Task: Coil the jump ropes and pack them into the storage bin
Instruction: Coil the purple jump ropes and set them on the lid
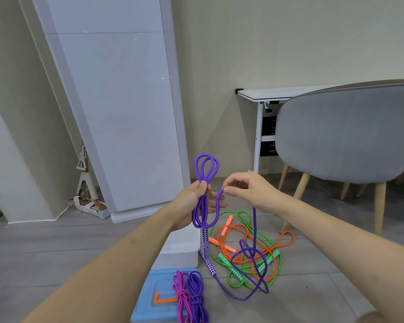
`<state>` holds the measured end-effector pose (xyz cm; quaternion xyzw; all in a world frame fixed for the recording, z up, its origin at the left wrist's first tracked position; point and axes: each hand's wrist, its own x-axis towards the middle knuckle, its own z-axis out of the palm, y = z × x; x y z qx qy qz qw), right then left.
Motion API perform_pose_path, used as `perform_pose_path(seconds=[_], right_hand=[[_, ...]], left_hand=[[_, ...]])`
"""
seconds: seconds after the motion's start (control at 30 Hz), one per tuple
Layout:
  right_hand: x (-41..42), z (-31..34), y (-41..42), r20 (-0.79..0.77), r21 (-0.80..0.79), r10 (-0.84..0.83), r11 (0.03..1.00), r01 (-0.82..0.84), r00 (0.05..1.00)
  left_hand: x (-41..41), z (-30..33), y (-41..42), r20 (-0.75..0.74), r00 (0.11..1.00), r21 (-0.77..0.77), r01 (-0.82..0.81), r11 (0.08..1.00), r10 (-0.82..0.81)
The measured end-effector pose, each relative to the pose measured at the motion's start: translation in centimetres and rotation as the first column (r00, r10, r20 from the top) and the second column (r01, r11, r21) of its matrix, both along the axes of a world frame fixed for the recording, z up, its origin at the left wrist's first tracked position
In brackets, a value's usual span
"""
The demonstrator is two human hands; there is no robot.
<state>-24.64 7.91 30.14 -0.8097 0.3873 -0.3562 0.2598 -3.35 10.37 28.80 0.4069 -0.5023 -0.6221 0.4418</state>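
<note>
Purple jump rope – loops gripped in left hand, right hand pinching strand

— What lies beyond the grip?
— A beige wall, with a tall pale panel leaning up and left of it.
— And to its right?
— A grey shell chair on wooden legs, a white desk behind it.
— Below?
— Grey plank floor; far left, a white mop stand.
</note>
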Motion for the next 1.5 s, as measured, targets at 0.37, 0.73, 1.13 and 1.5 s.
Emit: perform_pose_path(seconds=[0.37, 0.73, 1.13, 1.5], right_hand=[[0.9, 0.0, -0.2, -0.138, -0.263, -0.113, 0.962, 0.074, 0.984], [-2.3, -0.7, -0.6, -0.457, -0.332, -0.131, 0.943, -0.032, 0.880], [-5.1, -2.3, -2.4, 0.002, -0.063, -0.328, 0.943, 0.327, 0.945], [-1.1, -1.2, -2.0, 0.328, 0.323, -0.482, 0.865, 0.383, 0.813]], left_hand=[[-1.7, 0.1, 0.0, 0.009, 0.996, -0.027, 0.092, 0.995, -0.092], [-0.7, -0.2, 0.2, 0.696, 0.696, -0.084, 0.325, 0.942, -0.178], [3.4, 1.3, -0.7, -0.024, 0.978, -0.155, -0.208, 0.966, 0.207], [-0.3, 2.0, -0.5, -0.091, 0.985, -0.210, -0.165, 0.964, 0.149]])
